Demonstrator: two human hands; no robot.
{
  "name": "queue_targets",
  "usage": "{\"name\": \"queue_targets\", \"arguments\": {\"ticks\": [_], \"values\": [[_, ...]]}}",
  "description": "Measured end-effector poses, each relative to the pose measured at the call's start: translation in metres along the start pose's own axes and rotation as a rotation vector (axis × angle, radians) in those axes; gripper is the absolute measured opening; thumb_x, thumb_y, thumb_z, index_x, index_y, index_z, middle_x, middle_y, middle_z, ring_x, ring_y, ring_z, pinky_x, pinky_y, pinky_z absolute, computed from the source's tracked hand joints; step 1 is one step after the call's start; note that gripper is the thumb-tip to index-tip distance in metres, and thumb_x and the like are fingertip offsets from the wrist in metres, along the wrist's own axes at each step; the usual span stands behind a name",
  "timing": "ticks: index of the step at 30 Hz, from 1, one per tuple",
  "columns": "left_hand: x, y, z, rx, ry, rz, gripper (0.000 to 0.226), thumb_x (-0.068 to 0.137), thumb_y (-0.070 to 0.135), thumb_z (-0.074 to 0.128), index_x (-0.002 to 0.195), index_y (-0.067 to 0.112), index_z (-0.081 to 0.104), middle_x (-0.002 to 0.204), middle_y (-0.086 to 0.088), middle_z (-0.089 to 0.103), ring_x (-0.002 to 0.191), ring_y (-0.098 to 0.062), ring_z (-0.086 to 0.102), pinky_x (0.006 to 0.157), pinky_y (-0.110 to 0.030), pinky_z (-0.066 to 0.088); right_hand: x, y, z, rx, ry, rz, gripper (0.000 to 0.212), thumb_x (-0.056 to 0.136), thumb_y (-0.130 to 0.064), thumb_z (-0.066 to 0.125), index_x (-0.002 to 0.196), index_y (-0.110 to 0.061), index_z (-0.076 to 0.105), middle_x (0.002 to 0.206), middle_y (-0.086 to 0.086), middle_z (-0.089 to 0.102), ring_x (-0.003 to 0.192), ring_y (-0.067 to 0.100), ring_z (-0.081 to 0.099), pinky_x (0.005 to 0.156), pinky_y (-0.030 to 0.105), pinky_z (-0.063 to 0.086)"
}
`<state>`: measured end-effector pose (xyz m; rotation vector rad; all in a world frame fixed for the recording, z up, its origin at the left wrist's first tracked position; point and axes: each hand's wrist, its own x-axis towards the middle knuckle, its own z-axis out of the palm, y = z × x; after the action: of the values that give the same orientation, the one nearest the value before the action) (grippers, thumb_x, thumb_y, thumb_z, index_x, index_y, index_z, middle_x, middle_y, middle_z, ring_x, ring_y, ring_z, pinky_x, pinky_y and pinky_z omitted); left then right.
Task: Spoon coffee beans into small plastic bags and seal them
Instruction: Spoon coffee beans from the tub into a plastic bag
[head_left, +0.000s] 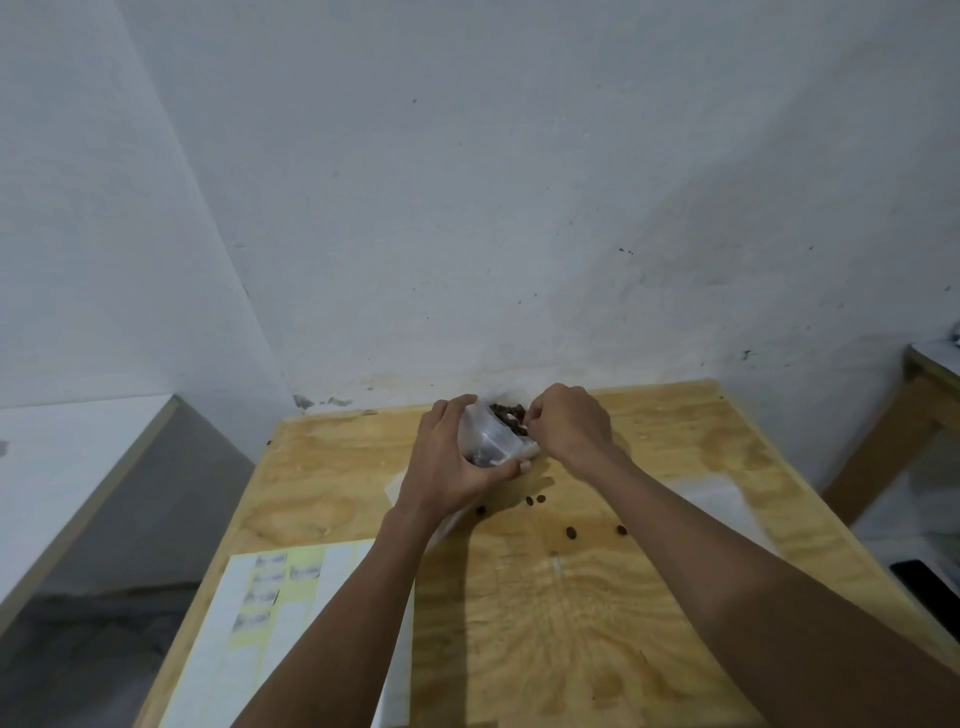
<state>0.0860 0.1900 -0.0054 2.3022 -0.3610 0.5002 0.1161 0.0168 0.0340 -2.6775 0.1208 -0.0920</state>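
The left hand (451, 457) was wrapped round a clear plastic tub (488, 436), fingers curled over its far side and thumb under the near edge, tipping its mouth toward the right hand (566, 423). Inside the tub lay the coffee beans (506, 415), dark against the plastic. The right hand was bunched at the tub's rim, its fingers curled inward as if pinching something small and pale; I could not tell whether that was a spoon handle, a bag's lip or only beans.

Just nearer than both hands, several loose beans (535, 500) lay scattered on the plywood table (519, 597). To my mind that was the risk: with the tub tilted and the right hand working at its mouth, more beans could roll out. A slip of the left thumb might dump the lot.

Under the left wrist a thin clear plastic sheet or bag (441, 525) lay flat; no filled bag was visible. Below the left forearm sat a label sheet (270, 597), where stray beans might land.
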Motion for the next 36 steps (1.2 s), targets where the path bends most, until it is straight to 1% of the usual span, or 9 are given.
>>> {"name": "queue_targets", "arguments": {"ticks": [4,8,12,16,21,24,26,32,36], "values": [[-0.002,0.001,0.001,-0.015,-0.005,-0.022,0.099,0.061,0.074,0.078,0.138,0.018,0.051,0.123,0.018,0.046,0.114,-0.007,0.044,0.093,-0.023,0.035,0.009,0.005,-0.001,0.158,-0.089,0.086,0.017,0.086,-0.021,0.068,0.085,-0.013,0.082,0.080,0.003,0.078,0.062,0.021,0.068,0.052,0.029,0.046],[-0.002,-0.002,0.004,-0.018,-0.004,-0.031,0.100,0.061,0.076,0.076,0.138,0.017,0.051,0.125,0.015,0.049,0.117,-0.009,0.046,0.093,-0.024,0.036,0.012,0.008,-0.005,0.321,-0.134,0.205,0.020,0.078,-0.022,0.077,0.066,-0.008,0.068,0.057,0.002,0.058,0.050,0.020,0.049,0.049,0.027,0.034],[-0.002,-0.004,0.004,-0.002,-0.008,-0.028,0.102,0.062,0.077,0.074,0.139,0.016,0.050,0.130,0.008,0.053,0.118,-0.009,0.045,0.094,-0.024,0.036,0.011,0.010,-0.005,0.366,-0.161,0.193,0.020,0.076,-0.024,0.078,0.070,-0.006,0.075,0.064,0.006,0.071,0.054,0.020,0.055,0.053,0.031,0.039],[-0.003,0.000,-0.001,0.003,-0.011,-0.009,0.102,0.062,0.078,0.074,0.138,0.013,0.052,0.122,0.015,0.048,0.112,-0.005,0.042,0.093,-0.026,0.039,0.009,0.010,-0.013,0.388,-0.147,0.184,0.025,0.073,-0.019,0.075,0.055,-0.013,0.058,0.053,0.003,0.054,0.048,0.019,0.045,0.054,0.032,0.037],[-0.005,0.004,-0.009,0.011,-0.005,-0.021,0.101,0.060,0.079,0.074,0.134,0.013,0.052,0.118,0.013,0.051,0.111,-0.008,0.046,0.090,-0.024,0.037,0.012,0.012,-0.025,0.380,-0.136,0.174,0.019,0.060,-0.024,0.070,0.059,-0.005,0.068,0.064,0.013,0.070,0.054,0.018,0.056,0.055,0.032,0.042],[-0.005,0.008,-0.013,0.026,0.022,-0.030,0.101,0.059,0.079,0.071,0.131,0.010,0.054,0.114,0.013,0.051,0.109,-0.012,0.048,0.089,-0.026,0.038,0.006,0.007,-0.040,0.395,-0.137,0.144,0.011,0.058,-0.022,0.069,0.055,-0.012,0.064,0.060,0.004,0.059,0.054,0.018,0.047,0.055,0.033,0.040],[-0.005,0.007,-0.015,0.036,0.027,-0.044,0.103,0.059,0.081,0.069,0.131,0.009,0.054,0.114,0.011,0.051,0.109,-0.015,0.049,0.088,-0.029,0.040,0.002,0.004,-0.050,0.410,-0.135,0.128,0.020,0.056,-0.020,0.068,0.062,-0.001,0.068,0.062,0.002,0.057,0.057,0.017,0.045,0.056,0.033,0.038],[-0.003,0.016,-0.023,0.052,0.045,-0.069,0.106,0.057,0.087,0.065,0.131,0.012,0.053,0.114,0.006,0.052,0.109,-0.015,0.049,0.087,-0.030,0.041,-0.013,-0.006,-0.066,0.361,-0.178,0.068,0.027,0.066,-0.018,0.072,0.080,0.006,0.072,0.066,0.006,0.061,0.059,0.017,0.046,0.056,0.030,0.038],[-0.003,0.029,-0.023,0.040,0.046,-0.047,0.106,0.057,0.087,0.066,0.132,0.013,0.053,0.113,0.007,0.052,0.106,-0.014,0.048,0.083,-0.026,0.038,-0.030,-0.019,-0.063,0.207,-0.165,-0.026,0.024,0.073,-0.021,0.070,0.088,-0.004,0.079,0.082,0.009,0.078,0.062,0.020,0.067,0.056,0.031,0.048]]}}
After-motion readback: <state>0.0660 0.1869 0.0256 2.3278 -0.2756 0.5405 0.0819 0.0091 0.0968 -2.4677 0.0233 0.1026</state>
